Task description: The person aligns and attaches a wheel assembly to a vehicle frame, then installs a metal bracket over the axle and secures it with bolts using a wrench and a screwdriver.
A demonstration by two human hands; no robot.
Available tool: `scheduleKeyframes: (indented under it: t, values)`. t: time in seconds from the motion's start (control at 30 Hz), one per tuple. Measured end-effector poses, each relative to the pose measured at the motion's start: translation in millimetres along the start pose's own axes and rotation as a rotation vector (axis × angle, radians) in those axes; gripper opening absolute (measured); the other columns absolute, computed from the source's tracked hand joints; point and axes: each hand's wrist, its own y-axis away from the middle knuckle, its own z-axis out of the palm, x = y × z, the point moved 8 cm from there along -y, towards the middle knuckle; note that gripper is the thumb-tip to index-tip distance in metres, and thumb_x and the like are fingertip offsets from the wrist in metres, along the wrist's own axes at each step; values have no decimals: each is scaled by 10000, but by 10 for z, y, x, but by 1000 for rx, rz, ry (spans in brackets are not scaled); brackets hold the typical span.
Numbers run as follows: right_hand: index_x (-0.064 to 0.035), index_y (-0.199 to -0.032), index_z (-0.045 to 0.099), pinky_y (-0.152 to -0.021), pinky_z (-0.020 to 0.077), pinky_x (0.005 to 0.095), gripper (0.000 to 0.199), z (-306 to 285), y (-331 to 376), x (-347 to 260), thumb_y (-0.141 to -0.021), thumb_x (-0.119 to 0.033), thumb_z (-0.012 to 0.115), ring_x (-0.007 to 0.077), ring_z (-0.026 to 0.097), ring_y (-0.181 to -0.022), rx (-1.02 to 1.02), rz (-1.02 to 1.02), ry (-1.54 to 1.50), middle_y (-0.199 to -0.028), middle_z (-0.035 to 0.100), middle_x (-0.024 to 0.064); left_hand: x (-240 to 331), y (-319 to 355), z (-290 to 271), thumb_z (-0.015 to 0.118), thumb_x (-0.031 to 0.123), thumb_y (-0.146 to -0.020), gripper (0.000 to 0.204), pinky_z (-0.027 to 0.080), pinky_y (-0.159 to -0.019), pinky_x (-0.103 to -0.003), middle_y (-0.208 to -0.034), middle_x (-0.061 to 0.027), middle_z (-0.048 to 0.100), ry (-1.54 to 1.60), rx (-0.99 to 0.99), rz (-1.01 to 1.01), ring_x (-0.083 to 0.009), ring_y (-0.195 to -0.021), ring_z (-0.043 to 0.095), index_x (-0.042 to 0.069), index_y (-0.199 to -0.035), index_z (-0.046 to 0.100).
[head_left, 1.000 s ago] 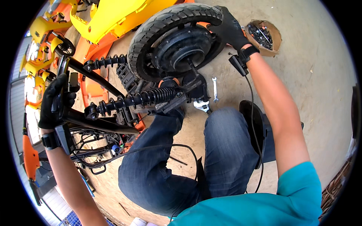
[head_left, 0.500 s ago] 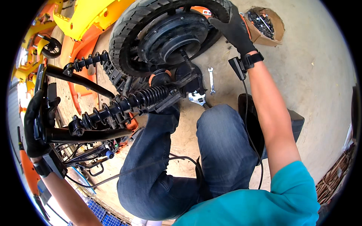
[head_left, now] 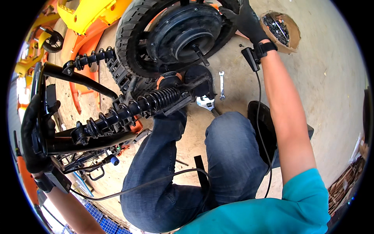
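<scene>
My right hand [head_left: 248, 24], in a black glove, grips the tyre of a black hub-motor wheel [head_left: 183, 33] at its right side. The wheel lies tilted, with its axle [head_left: 201, 55] pointing toward me just above the end of a metal arm. My left hand [head_left: 36, 132], also gloved, is closed around the upright end of a black tubular frame [head_left: 93, 143] at the left. Two coil-spring shock absorbers [head_left: 132, 111] are attached to that frame. Under the wheel, my shoes are partly hidden by the metal arm.
An adjustable wrench [head_left: 206, 103] and an open-ended spanner [head_left: 222, 85] lie on the floor near my knee. Beyond my right hand stands a cardboard box [head_left: 294, 39] of small hardware. Yellow and orange body panels [head_left: 91, 13] lie at the far left. A cable [head_left: 163, 179] crosses my legs.
The wheel has shifted slightly right and away with my right hand, and its axle end shows farther from the metal arm. My left hand has lowered a little with the frame end.
</scene>
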Motion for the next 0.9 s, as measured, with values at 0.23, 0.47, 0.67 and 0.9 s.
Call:
scheduleKeyframes:
  t: [0.23,0.47,0.67,0.9]
  values:
    - [25,-1220,497,-902,506,375,522,85,-244,32,-835,-218,751,268,638,-1067,-69,-74,67,-1145,659,192,-20,61,78,560,139,-946,549,469,-580,-144,-992,3,633,245,91,-165,-26,-727,576,72,-1473,423]
    - [15,-1243,483,-889,508,361,555,120,-297,99,-823,-210,767,255,639,-1055,-85,35,-2,-1131,667,175,-94,-1,74,559,119,-957,542,498,-596,-163,-1000,-19,640,266,-6,-158,-52,-736,597,67,-1476,412]
    - [23,-1259,456,-883,511,365,610,41,-155,71,-817,-242,782,259,642,-1039,-71,87,18,-1127,661,180,-135,-1,92,533,122,-986,491,507,-594,-159,-1021,-32,650,301,-30,-129,-45,-729,613,58,-1462,426]
    - [31,-1444,309,-997,467,366,838,-43,-35,175,-823,-270,784,258,592,-1181,-48,146,178,-1287,595,213,-82,0,43,508,111,-998,465,527,-609,-157,-1120,-52,654,267,75,-106,-49,-744,627,62,-1454,436]
